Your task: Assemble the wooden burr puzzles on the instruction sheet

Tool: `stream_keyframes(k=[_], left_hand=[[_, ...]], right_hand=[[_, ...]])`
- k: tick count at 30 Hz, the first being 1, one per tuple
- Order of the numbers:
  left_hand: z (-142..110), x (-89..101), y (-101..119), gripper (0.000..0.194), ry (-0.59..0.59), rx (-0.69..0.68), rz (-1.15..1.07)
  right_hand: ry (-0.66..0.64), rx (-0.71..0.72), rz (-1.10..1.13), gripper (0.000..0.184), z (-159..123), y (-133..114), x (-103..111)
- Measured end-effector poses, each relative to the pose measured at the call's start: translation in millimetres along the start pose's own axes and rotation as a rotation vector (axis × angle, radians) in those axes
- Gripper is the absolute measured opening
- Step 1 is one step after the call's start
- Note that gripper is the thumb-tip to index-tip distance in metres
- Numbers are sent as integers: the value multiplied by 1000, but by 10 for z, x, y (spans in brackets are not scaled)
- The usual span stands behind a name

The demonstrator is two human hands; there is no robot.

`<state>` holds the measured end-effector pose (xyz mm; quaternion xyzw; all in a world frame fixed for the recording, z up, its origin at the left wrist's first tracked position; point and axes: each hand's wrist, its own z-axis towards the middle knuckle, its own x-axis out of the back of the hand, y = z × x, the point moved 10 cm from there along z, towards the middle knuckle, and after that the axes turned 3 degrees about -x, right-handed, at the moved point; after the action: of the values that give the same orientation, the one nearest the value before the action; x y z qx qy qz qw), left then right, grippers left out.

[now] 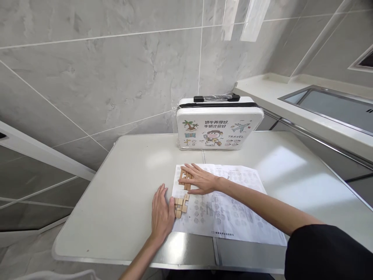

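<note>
My right hand (203, 180) lies with fingers stretched and spread over several brown wooden puzzle pieces (182, 180) on a printed paper sheet (233, 210); its palm hides part of them. A cluster of paler wooden puzzle pieces (178, 212) sits nearer me on the sheet's left edge, notched and partly fitted together. My left hand (162, 213) rests flat beside that cluster, fingers extended, with the thumb against its left side. Neither hand is closed round a piece.
A white case (220, 128) with cartoon prints and a black handle stands at the table's back edge, against the grey tiled wall. The pale folding table (122, 202) has a seam across its middle. To the right runs a white counter (271, 87) with a sink.
</note>
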<state>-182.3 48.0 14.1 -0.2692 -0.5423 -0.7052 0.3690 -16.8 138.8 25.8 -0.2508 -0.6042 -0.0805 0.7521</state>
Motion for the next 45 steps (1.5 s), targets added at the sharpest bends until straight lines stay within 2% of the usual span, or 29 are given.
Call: stream_keyframes(k=[5, 15, 19, 23, 27, 35, 42, 45], left_hand=[[4, -9, -12, 48, 16, -4, 2], [17, -18, 25, 50, 3, -19, 30], [20, -17, 27, 50, 5, -24, 23], [28, -23, 35, 51, -9, -22, 34], [39, -23, 63, 51, -25, -31, 50], [89, -11, 104, 50, -21, -38, 32], [139, -10, 143, 50, -18, -29, 20], [153, 59, 215, 46, 27, -60, 4]], right_hand=[[52, -60, 5, 61, 13, 93, -42], [135, -102, 0, 51, 102, 90, 19], [170, -159, 10, 43, 17, 153, 38], [211, -221, 21, 39, -255, 253, 95], [247, -271, 34, 39, -641, 264, 176], [266, -285, 84, 47, -1363, -86, 176], [240, -291, 121, 55, -1769, -324, 141], [250, -340, 142, 58, -1897, -361, 174]])
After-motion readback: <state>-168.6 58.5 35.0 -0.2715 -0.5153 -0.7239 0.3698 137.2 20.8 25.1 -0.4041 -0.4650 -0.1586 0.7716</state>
